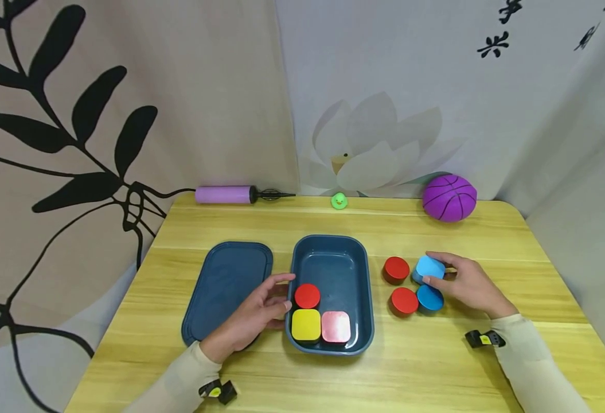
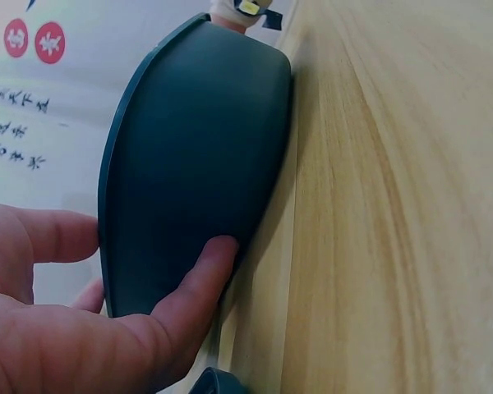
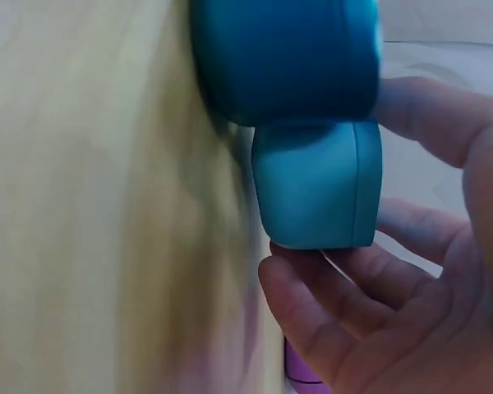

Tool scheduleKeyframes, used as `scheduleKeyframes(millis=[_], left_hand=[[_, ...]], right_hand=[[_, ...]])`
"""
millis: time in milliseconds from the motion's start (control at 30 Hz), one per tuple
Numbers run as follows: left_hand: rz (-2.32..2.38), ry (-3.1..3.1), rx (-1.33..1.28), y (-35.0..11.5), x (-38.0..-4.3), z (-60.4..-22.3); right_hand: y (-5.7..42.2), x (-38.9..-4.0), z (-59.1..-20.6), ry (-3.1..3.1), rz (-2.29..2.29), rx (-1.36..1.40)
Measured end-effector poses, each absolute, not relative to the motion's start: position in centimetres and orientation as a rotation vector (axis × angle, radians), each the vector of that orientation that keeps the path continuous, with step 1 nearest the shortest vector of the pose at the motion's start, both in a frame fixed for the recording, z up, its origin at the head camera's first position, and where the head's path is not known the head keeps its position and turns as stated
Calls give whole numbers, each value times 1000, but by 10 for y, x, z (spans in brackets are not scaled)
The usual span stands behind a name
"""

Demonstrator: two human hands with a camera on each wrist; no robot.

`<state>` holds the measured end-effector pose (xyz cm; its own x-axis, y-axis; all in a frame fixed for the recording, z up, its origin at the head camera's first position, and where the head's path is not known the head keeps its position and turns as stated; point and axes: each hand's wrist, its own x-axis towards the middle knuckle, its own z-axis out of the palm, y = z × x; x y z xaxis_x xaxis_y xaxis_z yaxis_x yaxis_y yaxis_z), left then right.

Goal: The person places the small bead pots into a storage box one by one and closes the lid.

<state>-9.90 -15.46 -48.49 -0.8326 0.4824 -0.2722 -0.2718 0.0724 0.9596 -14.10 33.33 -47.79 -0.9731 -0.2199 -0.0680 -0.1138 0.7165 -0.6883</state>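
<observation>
My right hand (image 1: 469, 284) pinches a small light blue rounded-square box (image 1: 429, 268) between thumb and fingers. In the right wrist view a seam shows near one end of that box (image 3: 316, 185). Close against it stands a round blue box (image 1: 429, 299), with two round red boxes (image 1: 396, 269) to its left. My left hand (image 1: 258, 310) touches the left side of a dark blue tray (image 1: 356, 287), its thumb (image 2: 218, 258) on the outer wall. Inside the tray, at the near left, are a round red box (image 1: 307, 296), a yellow square box (image 1: 306, 325) and a pink one (image 1: 335, 327).
A dark blue lid (image 1: 225, 281) lies left of the tray, partly behind my left hand. Along the back edge are a purple pump (image 1: 225, 194), a green toy duck (image 1: 339, 201) and a purple ball (image 1: 449, 198). Printed curtains hang behind the wooden table (image 1: 302, 384).
</observation>
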Motion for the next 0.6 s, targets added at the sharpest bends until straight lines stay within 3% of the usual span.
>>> scheduleKeyframes(millis=[600], left_hand=[[1828,1836,227,-153,-99,-485]], right_hand=[[306,-148,-443,2935,-1120,-503]])
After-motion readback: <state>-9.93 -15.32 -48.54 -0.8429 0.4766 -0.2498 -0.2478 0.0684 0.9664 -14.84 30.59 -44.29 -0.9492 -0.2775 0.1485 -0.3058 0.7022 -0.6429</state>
